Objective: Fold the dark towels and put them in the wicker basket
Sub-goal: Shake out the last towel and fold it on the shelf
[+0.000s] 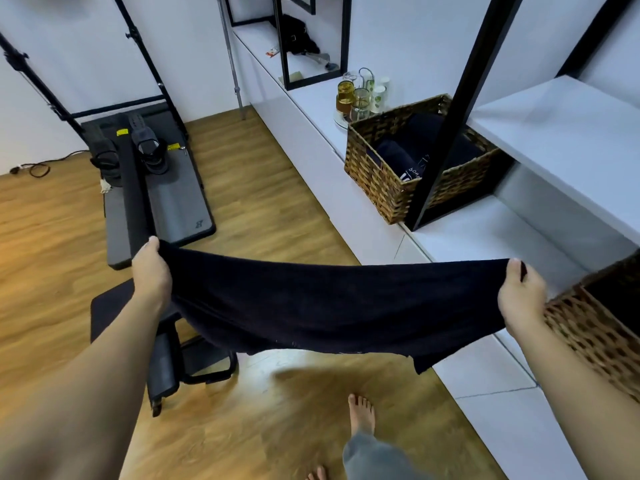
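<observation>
Left hand (151,268): at 9 o'clock, fingers curled, pinching one towel corner.
Right hand (522,289): at 3 o'clock, pinching the other corner.
Dark towel (322,306): stretched between both hands, sagging above the floor.
Wicker basket (388,174): at 1 o'clock on the white ledge, folded dark towels inside.

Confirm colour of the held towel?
Very dark navy, near black, plain; the towel shows best in the head view.

Both arms are stretched out in front and spread wide apart, forearms bare. The left hand (151,268) has its fingers curled over one end of the dark towel (329,306), thumb on top, and the right hand (523,289) pinches the other end the same way, holding it taut-ish between them.
</observation>
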`<state>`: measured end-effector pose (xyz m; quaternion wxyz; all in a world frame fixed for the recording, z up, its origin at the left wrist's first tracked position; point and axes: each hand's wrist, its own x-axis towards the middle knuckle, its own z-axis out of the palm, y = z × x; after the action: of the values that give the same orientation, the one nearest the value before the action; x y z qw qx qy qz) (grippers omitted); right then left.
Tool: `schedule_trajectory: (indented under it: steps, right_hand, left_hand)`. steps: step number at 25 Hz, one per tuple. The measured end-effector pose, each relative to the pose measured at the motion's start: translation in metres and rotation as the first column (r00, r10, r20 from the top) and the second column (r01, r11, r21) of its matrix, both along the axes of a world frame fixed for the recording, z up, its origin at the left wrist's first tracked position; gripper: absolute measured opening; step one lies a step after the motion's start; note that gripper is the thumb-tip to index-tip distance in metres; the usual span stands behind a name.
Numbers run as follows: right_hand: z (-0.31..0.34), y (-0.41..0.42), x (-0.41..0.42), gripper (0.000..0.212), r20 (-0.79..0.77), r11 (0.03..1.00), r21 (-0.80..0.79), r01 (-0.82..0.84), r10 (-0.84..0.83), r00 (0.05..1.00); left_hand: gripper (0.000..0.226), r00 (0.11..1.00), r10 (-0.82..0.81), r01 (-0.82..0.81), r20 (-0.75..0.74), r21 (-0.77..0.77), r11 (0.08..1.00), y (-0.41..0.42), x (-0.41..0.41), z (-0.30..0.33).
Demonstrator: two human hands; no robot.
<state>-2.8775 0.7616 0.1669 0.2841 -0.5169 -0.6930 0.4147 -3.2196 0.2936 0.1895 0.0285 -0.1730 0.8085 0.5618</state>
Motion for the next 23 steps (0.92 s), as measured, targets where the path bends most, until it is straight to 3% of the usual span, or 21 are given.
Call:
schedule_trajectory:
  steps: [4,7,9,11,13,15,18,20,23]
  right_hand:
    - [-0.017,0.020,-0.029,0.041,0.048,0.995,0.037,-0.092,0.091,0.995]
    - [-0.025,0.044,-0.056,0.043,0.049,0.995,0.013,-0.101,0.100,0.994]
    - [-0.032,0.057,-0.076,0.040,0.043,0.995,-0.091,0.047,-0.043,0.998]
    - [-0.043,0.056,-0.090,0.031,0.034,0.925,-0.288,0.249,-0.250,0.968]
    - [-0.057,0.041,-0.098,0.027,0.063,0.829,-0.449,0.334,-0.343,0.937]
    - [-0.067,0.020,-0.104,0.031,0.065,0.801,-0.508,0.316,-0.330,0.942]
    - [-0.065,-0.021,-0.117,0.035,-0.002,0.893,-0.428,0.139,-0.154,0.988]
    - [-0.056,-0.055,-0.128,0.030,-0.011,0.936,-0.347,-0.060,0.060,0.998]
    - [-0.038,-0.108,-0.137,0.025,-0.033,0.893,-0.286,-0.348,0.354,0.935]
  left_hand:
    - [0.028,0.955,-0.281,0.236,-0.097,-0.329,0.914,0.020,-0.001,-0.023]
    - [0.031,0.928,-0.291,0.161,-0.232,-0.454,0.876,0.032,-0.010,-0.025]
    - [0.037,0.976,-0.157,0.096,-0.151,-0.351,0.932,0.045,-0.033,-0.036]
    - [0.037,0.987,-0.005,0.019,0.162,-0.087,0.996,0.062,-0.039,-0.051]
    - [0.020,0.906,-0.081,0.001,0.416,0.188,0.982,0.083,-0.023,-0.061]
    - [0.012,0.853,-0.261,0.095,0.453,0.357,0.929,0.108,-0.003,-0.067]
    - [0.008,0.804,-0.438,0.187,0.403,0.528,0.828,0.141,0.031,-0.068]
    - [0.011,0.748,-0.544,0.311,0.381,0.523,0.793,0.162,0.057,-0.067]
    - [0.033,0.713,-0.618,0.443,0.333,0.470,0.764,0.188,0.102,-0.059]
